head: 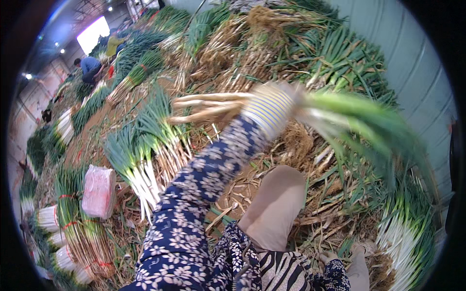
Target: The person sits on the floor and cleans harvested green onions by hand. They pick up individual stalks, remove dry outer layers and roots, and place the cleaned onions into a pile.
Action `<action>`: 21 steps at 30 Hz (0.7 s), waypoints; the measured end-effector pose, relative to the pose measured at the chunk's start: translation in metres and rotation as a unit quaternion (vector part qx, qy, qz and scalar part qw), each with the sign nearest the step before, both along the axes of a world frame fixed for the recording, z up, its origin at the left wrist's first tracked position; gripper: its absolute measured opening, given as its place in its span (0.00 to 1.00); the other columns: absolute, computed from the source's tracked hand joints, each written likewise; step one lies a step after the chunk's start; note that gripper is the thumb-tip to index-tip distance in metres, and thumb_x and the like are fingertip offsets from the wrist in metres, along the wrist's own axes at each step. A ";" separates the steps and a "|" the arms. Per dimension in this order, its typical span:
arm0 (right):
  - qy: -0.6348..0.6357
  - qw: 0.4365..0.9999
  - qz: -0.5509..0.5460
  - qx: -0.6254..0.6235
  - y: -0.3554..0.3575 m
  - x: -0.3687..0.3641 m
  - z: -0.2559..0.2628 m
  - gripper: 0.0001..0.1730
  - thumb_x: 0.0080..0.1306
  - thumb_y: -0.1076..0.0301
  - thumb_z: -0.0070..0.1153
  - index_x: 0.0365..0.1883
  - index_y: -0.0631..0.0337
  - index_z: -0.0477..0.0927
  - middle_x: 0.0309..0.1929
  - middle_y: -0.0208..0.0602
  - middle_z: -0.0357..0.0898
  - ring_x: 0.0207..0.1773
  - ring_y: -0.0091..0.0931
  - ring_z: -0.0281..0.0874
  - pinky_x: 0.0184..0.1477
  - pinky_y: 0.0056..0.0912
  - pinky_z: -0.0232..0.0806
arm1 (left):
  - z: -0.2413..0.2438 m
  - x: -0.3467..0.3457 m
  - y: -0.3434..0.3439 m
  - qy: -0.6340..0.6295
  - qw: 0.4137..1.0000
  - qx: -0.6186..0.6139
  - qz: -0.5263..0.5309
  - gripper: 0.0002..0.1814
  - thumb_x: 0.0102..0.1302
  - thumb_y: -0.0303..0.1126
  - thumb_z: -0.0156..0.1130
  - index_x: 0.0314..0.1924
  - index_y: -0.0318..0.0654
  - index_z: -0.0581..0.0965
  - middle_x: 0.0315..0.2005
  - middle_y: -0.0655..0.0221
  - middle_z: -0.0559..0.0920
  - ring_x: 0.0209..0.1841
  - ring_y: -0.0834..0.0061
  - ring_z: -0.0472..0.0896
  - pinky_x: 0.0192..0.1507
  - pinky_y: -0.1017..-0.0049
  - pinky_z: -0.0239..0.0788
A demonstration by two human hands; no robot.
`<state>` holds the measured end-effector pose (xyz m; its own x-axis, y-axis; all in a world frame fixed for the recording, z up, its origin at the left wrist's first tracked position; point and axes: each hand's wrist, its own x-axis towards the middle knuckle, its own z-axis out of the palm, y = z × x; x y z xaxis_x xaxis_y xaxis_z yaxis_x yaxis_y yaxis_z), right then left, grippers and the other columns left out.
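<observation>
My left hand [287,100], in a glove with a yellow-and-grey striped cuff, is closed around a bunch of long green onions [214,102]. Their stems point left and their blurred green leaves [367,116] trail to the right. Low at the right, beside my leg, part of my right hand [328,256] shows below a floral sleeve; its fingers are hard to make out. Left of my raised arm lie sorted green onions [145,182] with pale stems. More white-stemmed ones [400,236] are piled at the far right.
Untrimmed onions with dry roots [262,47] are heaped ahead. Bundles tied with red bands [72,222] and a plastic-wrapped pink pack [98,191] lie at the left. A metal wall [407,62] bounds the right. Two people, one in a blue top [90,65], crouch far off.
</observation>
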<state>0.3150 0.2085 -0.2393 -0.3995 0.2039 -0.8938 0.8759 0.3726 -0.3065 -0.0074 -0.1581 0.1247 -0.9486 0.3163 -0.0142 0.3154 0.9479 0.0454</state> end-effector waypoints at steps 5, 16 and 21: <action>0.065 0.988 0.129 0.057 0.001 -0.004 -0.008 0.27 0.63 0.62 0.55 0.59 0.65 0.69 0.54 0.44 0.74 0.49 0.32 0.77 0.51 0.33 0.70 | -0.068 -0.062 -0.204 0.357 0.842 0.403 0.030 0.13 0.63 0.30 0.54 0.47 0.38 0.71 0.40 0.62 0.78 0.38 0.73 0.77 0.34 0.80 0.70; 0.003 0.986 0.104 0.130 -0.039 -0.029 -0.002 0.28 0.62 0.54 0.55 0.56 0.61 0.72 0.53 0.45 0.75 0.52 0.34 0.75 0.57 0.33 0.66 | -0.211 -0.039 -0.363 0.061 0.769 0.239 0.590 0.43 0.53 0.40 0.67 0.63 0.28 0.56 0.50 0.46 0.75 0.50 0.56 0.77 0.55 0.64 0.69; 0.009 0.985 0.115 0.128 -0.048 -0.032 -0.001 0.29 0.61 0.53 0.55 0.56 0.61 0.72 0.53 0.45 0.75 0.53 0.35 0.75 0.57 0.33 0.65 | -0.392 -0.026 -0.398 -0.181 0.770 0.120 0.600 0.61 0.49 0.58 0.67 0.70 0.37 0.40 0.67 0.47 0.50 0.69 0.57 0.52 0.70 0.65 0.46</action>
